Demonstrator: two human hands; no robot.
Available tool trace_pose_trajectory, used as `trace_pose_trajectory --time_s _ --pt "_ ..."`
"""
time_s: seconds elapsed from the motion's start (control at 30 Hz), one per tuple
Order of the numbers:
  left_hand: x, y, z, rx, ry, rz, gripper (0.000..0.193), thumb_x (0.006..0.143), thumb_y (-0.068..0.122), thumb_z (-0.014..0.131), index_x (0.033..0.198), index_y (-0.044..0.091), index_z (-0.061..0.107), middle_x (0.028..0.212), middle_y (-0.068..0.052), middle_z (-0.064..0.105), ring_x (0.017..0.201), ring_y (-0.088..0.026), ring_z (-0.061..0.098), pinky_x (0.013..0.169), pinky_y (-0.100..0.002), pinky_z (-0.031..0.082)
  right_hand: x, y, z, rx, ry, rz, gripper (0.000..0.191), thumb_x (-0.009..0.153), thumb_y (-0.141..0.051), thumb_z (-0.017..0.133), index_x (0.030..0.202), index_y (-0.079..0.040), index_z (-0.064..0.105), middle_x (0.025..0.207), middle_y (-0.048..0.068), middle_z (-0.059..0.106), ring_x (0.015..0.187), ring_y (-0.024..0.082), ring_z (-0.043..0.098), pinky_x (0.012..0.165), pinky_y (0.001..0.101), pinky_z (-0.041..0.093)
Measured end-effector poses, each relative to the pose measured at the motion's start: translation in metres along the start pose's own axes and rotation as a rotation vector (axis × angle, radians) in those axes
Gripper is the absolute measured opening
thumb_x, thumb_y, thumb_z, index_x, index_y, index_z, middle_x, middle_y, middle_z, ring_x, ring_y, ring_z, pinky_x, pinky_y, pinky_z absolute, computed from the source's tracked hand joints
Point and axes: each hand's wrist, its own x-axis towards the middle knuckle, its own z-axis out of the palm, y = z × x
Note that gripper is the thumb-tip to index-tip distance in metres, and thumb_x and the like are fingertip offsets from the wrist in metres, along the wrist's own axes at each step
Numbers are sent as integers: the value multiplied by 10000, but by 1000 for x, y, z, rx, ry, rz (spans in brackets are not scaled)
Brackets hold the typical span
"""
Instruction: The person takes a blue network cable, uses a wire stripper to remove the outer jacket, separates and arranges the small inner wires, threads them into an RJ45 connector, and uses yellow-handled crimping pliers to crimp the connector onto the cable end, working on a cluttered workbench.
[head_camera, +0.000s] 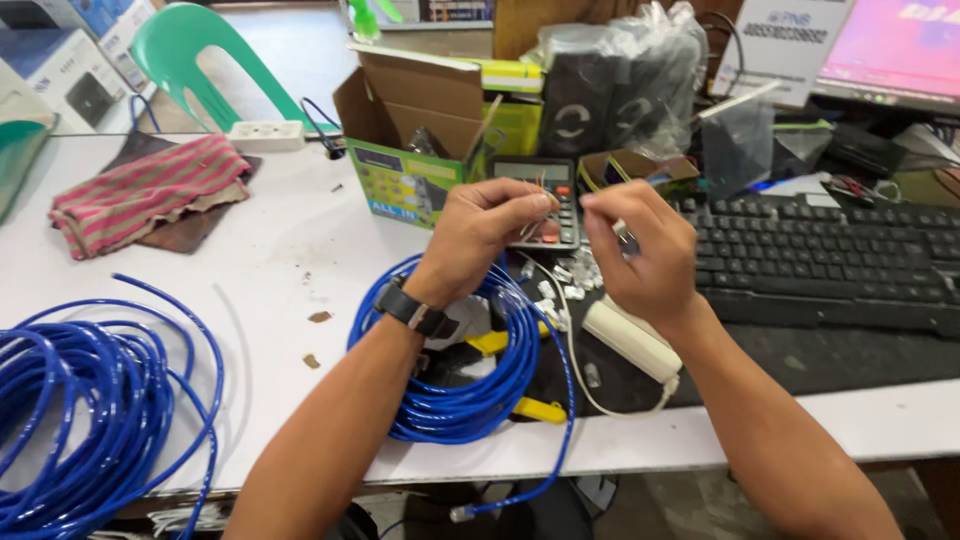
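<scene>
Blue cable coil (460, 390) appeared smooth, glossy plastic; striped towel (145, 190) was rough cloth; keyboard (830, 265) was matt plastic.

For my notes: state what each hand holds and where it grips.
Left hand pinches the blue cable's fanned wire ends; right hand pinches something small, unclear.

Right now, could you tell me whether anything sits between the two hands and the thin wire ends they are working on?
Nothing visible does. The left hand already pinches the wire ends, and the right hand is raised just beside them, above the calculator.
</scene>
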Motion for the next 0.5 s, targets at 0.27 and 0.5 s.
trace_pose_trajectory --time_s 0.27,0.5 --pt "-5 -4 3 -16 -20 -40 224 940 128 721 1079 -46 741 994 -92 760 914 -165 759 813 -272 588 -7 -27 4 -81 44 -126 266 890 47 786 1117 13 651 1049 142 617 953 282 621 798 364 521" --pt "-11 -15 13 205 -28 88 228 951 146 744 1081 -37 783 948 -70 758 844 -85 671 753 -234 549 -9 -32 -1 -243 -28 -190 306 854 45 843 1099 -121 767 1093 98 576 1015 285 541 903 403 410"
